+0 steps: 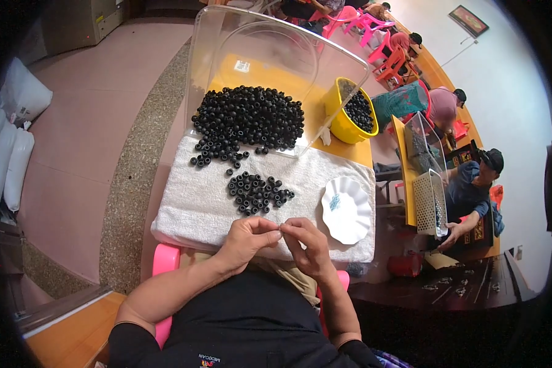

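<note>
My left hand [249,240] and my right hand [305,243] meet over the near edge of a white towel [190,196], thumbs and fingertips pinched together. Whatever sits between the fingertips is too small and too covered to make out. Just beyond them lies a small pile of black, bead-like rings [257,194] with holes through them. A much larger heap of the same black pieces [248,116] spills from a clear plastic bin [316,46] onto the towel. To the right of my hands, a white scalloped dish [352,214] holds a few tiny bluish bits.
A yellow tub [349,130] of black pieces stands at the table's far right. Farther right, a person in a dark cap [472,190] works beside a perforated white basket [430,202]. Other people sit on pink and red chairs beyond. White sacks [18,165] lean at the left.
</note>
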The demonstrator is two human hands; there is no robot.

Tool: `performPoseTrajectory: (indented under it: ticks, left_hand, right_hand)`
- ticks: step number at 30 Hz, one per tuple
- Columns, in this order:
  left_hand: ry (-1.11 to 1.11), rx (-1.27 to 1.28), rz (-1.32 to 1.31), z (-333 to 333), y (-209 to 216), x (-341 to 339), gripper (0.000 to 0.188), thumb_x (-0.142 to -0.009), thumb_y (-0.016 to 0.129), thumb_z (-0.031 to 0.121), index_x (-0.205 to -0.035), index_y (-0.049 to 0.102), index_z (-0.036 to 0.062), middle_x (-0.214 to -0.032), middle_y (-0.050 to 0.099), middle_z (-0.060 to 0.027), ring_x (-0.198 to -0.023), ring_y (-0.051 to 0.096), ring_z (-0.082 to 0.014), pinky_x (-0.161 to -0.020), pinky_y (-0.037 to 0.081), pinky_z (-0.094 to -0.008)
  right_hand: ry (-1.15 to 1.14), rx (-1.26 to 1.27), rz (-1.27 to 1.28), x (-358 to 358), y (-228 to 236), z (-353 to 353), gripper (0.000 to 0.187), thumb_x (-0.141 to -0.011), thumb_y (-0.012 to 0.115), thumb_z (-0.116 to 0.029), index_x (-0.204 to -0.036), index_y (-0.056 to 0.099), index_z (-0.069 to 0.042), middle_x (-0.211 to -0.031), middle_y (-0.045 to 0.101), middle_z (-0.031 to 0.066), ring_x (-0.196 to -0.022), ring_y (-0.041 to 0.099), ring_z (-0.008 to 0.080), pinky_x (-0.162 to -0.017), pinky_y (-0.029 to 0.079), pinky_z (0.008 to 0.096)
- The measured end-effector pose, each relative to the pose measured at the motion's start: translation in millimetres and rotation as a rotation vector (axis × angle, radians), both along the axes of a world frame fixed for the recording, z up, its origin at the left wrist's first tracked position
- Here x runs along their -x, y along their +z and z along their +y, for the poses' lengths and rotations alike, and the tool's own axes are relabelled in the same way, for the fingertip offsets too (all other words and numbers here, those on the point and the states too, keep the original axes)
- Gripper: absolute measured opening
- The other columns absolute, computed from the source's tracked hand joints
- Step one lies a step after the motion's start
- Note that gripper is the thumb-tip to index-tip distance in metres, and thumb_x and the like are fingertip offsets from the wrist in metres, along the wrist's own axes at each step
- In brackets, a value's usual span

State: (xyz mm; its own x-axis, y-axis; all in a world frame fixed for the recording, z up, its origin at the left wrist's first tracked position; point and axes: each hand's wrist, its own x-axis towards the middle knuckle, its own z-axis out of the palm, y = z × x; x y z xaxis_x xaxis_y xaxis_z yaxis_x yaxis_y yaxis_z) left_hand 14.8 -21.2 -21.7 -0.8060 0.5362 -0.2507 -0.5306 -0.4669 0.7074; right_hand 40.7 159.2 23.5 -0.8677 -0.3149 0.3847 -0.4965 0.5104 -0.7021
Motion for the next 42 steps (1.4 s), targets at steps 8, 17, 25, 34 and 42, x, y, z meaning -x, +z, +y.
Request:
performPoseTrajectory:
  ticks: [8, 17, 25, 34, 42]
  left_hand:
    - [0.037, -0.052, 0.003, 1.4, -0.7, -0.8, 0.015, -0.087, 0.068, 0.002, -0.100, 0.062, -0.0015, -0.097, 0.066, -0.0080, -0.087, 0.065, -0.0134, -0.078, 0.056, -0.0270]
    - [0.038, -0.010, 0.012, 1.6, 4.3, -3.1, 0.021, -0.084, 0.068, -0.003, -0.104, 0.059, -0.0002, -0.096, 0.066, -0.0066, -0.085, 0.063, -0.0114, -0.078, 0.054, -0.0245]
    - [0.041, 0.003, 0.111, 5.2, -7.3, -3.3, 0.019, -0.085, 0.066, -0.006, -0.101, 0.059, 0.0004, -0.094, 0.065, -0.0055, -0.085, 0.063, -0.0107, -0.077, 0.054, -0.0243]
    - [-0.014, 0.038, 0.097, 7.6, 1.9, -5.6, 0.016, -0.086, 0.069, 0.002, -0.099, 0.059, 0.0016, -0.089, 0.065, -0.0042, -0.081, 0.063, -0.0100, -0.074, 0.054, -0.0241]
    - [-0.001, 0.062, 0.107, 8.5, -3.3, -5.6, 0.015, -0.088, 0.069, 0.007, -0.099, 0.061, 0.0014, -0.089, 0.065, -0.0038, -0.077, 0.060, -0.0088, -0.070, 0.052, -0.0240]
  right_hand:
    - [-0.109, -0.257, 0.367, -4.9, -10.0, -13.5, 0.045, -0.068, 0.075, 0.005, -0.110, 0.061, 0.001, -0.094, 0.064, 0.0163, -0.083, 0.065, 0.0315, -0.069, 0.054, 0.0364]
    - [-0.089, -0.302, 0.510, -2.2, -8.0, -16.8, 0.040, -0.069, 0.072, 0.005, -0.107, 0.061, 0.005, -0.085, 0.066, 0.0157, -0.077, 0.067, 0.0313, -0.066, 0.056, 0.0359]
    - [-0.039, -0.278, 0.464, -4.4, -14.0, -12.2, 0.044, -0.075, 0.068, 0.004, -0.117, 0.056, 0.004, -0.089, 0.066, 0.0142, -0.074, 0.066, 0.0305, -0.062, 0.055, 0.0356]
    - [-0.123, -0.089, 0.245, -11.2, -12.0, -1.3, 0.035, -0.074, 0.074, 0.001, -0.106, 0.063, -0.003, -0.095, 0.066, 0.0154, -0.076, 0.066, 0.0300, -0.065, 0.054, 0.0349]
    - [-0.392, -0.105, -0.160, 29.6, -0.3, 60.6, 0.019, -0.086, 0.070, -0.014, -0.101, 0.066, -0.002, -0.088, 0.067, 0.0128, -0.077, 0.067, 0.0230, -0.067, 0.053, 0.0310]
